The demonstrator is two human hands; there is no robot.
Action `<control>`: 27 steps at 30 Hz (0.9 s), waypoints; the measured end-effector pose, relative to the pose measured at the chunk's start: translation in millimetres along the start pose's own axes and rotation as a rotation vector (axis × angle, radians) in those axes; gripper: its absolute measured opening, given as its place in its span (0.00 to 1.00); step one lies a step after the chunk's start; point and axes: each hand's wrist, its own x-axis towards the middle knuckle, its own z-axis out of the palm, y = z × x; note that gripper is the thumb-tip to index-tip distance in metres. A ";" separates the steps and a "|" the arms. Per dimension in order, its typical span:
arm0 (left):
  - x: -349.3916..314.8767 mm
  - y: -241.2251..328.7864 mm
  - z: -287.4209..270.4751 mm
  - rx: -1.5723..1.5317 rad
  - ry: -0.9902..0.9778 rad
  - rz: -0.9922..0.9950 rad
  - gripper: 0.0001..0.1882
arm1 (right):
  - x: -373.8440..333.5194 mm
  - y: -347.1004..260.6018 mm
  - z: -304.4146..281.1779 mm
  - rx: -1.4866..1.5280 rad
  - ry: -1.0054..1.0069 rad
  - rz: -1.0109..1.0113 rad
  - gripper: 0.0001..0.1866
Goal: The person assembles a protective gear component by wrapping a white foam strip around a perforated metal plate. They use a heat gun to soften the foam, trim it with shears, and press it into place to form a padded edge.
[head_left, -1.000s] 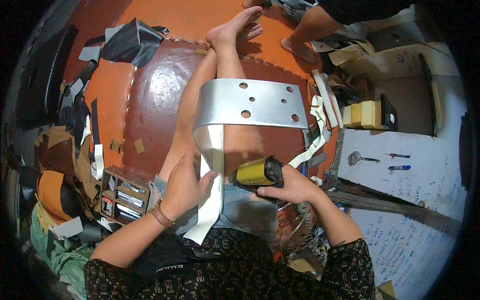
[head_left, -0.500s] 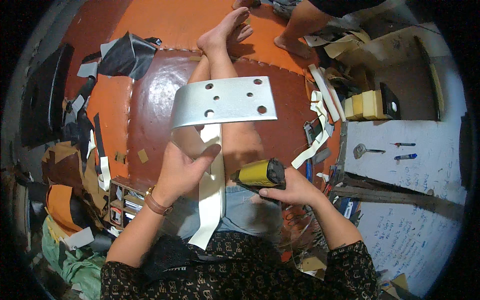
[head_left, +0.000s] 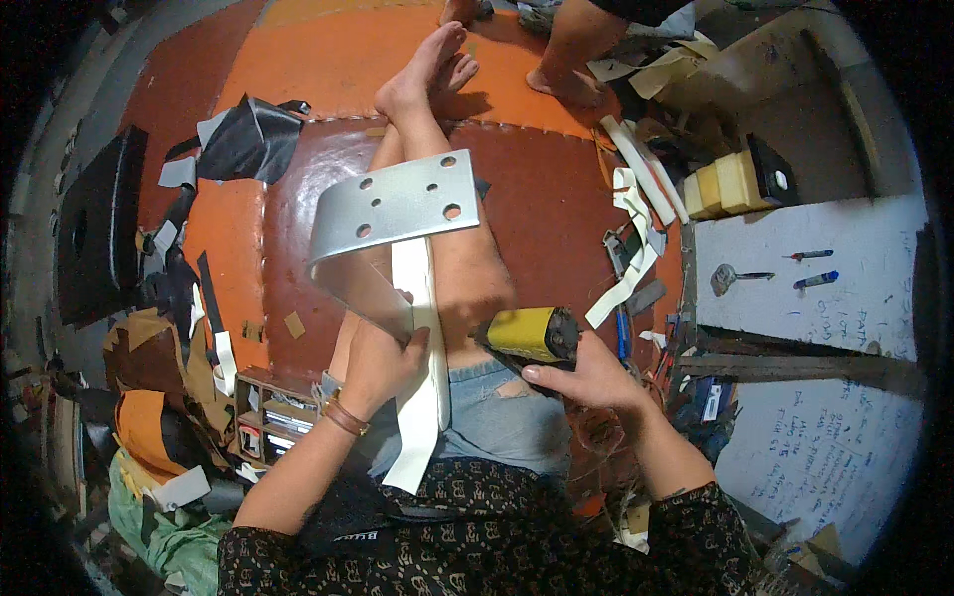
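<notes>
In my left hand [head_left: 390, 360], closed around its lower end, is a curved silvery metal bracket [head_left: 402, 204] with several round holes in its flat face. The holed face tilts up over my legs. A long cream strap [head_left: 417, 427] runs beneath the bracket and along my lap, close beside my left fingers; whether they touch it I cannot tell. My right hand [head_left: 586, 375] grips a chunky yellow-and-black object [head_left: 532, 335] above my right thigh, its exact kind unclear. Its dark narrower end points toward the strap, apart from the bracket.
Cream strips [head_left: 626, 258] and small tools lie to the right. Beyond them are yellow foam blocks [head_left: 730, 186] and a white board with pens [head_left: 815, 280]. Leather scraps [head_left: 248, 139] and a small wooden rack [head_left: 278, 417] are at left. Another person's leg [head_left: 571, 60] stands at the far side.
My left hand has lowered and turned the bracket, so its curved underside shows more and its holed face sits further left. My right hand still holds the yellow-and-black object. The view has shifted slightly.
</notes>
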 end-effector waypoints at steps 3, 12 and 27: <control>0.5 -6.0 13.7 0.002 0.094 0.052 0.25 | 1.8 -0.6 -1.1 -0.018 -0.006 0.049 0.24; 11.9 -0.8 -7.6 0.057 -0.145 -0.058 0.35 | 6.4 -6.2 -0.3 0.059 -0.015 0.106 0.24; 13.1 -33.5 -9.9 -0.267 -0.055 -0.315 0.06 | 15.2 -0.2 -4.8 -0.038 -0.026 0.009 0.26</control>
